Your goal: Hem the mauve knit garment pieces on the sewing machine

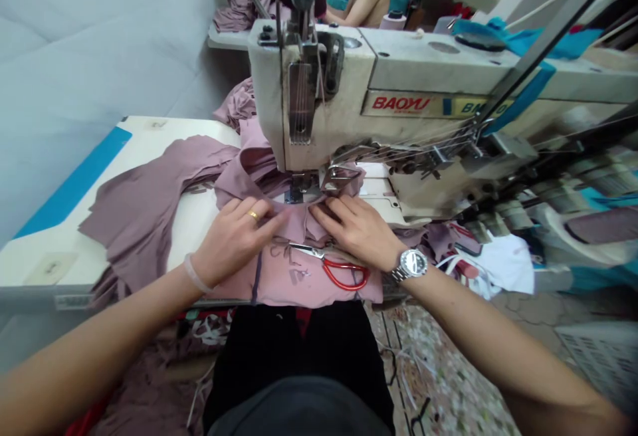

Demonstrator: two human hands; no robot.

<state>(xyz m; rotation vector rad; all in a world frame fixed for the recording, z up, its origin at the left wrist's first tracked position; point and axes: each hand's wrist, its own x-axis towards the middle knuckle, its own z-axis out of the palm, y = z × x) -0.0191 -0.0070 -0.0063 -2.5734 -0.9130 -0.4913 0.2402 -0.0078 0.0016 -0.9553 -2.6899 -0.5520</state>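
The left hand (234,240) and the right hand (353,230) lie flat and half open, pressing but not gripping the mauve knit fabric (149,210), whose edge reaches the presser foot (299,187) while much of it still lies at frame left.

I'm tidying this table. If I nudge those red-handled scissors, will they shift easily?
Probably: they lie loose on soft cloth, so it may drag with them. The slim metal blades suggest light scissors, though the points could snag.

Mauve knit fabric (149,217) is plain and unpatterned; scissors (346,275) show red handles and silver blades; sewing machine (319,117) is cream, its label red-lettered on tan; table (149,131) is white — with one blue band.
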